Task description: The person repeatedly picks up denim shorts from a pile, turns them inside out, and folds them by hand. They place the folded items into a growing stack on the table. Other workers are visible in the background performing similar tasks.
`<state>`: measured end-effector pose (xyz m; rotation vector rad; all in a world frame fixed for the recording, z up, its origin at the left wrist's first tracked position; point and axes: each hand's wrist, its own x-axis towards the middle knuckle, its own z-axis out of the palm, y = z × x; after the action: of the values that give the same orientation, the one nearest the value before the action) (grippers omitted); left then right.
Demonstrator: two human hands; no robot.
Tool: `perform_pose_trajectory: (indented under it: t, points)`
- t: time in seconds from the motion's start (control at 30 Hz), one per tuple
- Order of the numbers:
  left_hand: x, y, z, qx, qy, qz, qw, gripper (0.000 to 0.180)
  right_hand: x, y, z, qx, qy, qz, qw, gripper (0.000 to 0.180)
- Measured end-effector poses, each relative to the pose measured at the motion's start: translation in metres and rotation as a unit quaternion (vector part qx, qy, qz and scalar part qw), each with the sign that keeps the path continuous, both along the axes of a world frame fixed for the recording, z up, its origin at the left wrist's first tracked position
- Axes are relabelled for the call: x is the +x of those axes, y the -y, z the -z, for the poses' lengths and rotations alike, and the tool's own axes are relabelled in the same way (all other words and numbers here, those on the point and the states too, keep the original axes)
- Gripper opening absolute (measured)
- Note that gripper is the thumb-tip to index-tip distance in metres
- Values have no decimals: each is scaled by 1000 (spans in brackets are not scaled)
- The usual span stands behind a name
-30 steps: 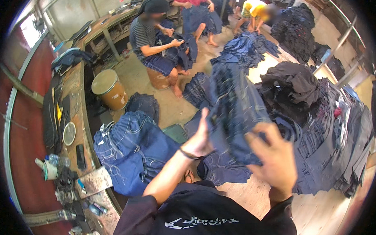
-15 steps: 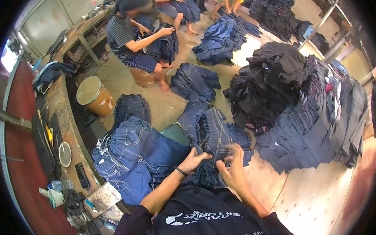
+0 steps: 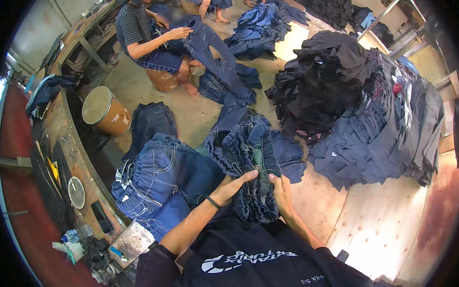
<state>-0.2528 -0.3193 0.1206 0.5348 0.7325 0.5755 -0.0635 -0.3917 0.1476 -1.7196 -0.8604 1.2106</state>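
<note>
A pair of dark denim trousers with a gathered elastic waistband (image 3: 254,203) is in front of my chest, the waist opening spread and its greenish inside showing. My left hand (image 3: 233,186) grips the waistband with the thumb on top. On the other side my right hand (image 3: 281,191) pinches the edge between thumb and fingers; most fingers are hidden under the cloth. Beside my left forearm lies a heap of blue jeans (image 3: 162,171) with pale stitching and loose threads. More folded denim (image 3: 289,156) lies just beyond my right hand.
At right rise a black cloth heap (image 3: 318,84) and a stack of navy pieces (image 3: 366,138). A brown drum (image 3: 118,119) and a workbench with a phone (image 3: 101,217) stand left. Ahead, a seated person (image 3: 145,45) holds up dark denim trousers (image 3: 208,48).
The trousers' waistband is now spread wider, and my right hand has closed on its edge. The co-worker has lifted trousers out to the right. My view has shifted slightly.
</note>
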Motion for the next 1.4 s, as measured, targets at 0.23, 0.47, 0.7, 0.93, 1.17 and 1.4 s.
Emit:
perform_pose_trajectory:
  t: [0.23,0.47,0.7,0.93,1.17,1.4]
  points:
    - [-2,9,52,-90,-34,-96,991,36,18,-8,6,-107,-118,219,963,39]
    - [6,3,63,-129,27,-114,985,31,116,-24,-31,176,-31,149,973,51]
    - [1,-20,21,-97,-77,-156,980,41,134,-47,-88,160,-46,206,964,71]
    - [53,-12,-2,286,-187,-83,936,42,63,-84,-72,-8,85,-211,974,67]
    - [51,0,11,247,-184,-74,948,48,59,-96,-39,-13,102,-176,979,37]
    - [44,-3,35,53,-106,-151,981,47,75,-66,51,31,-95,36,994,20]
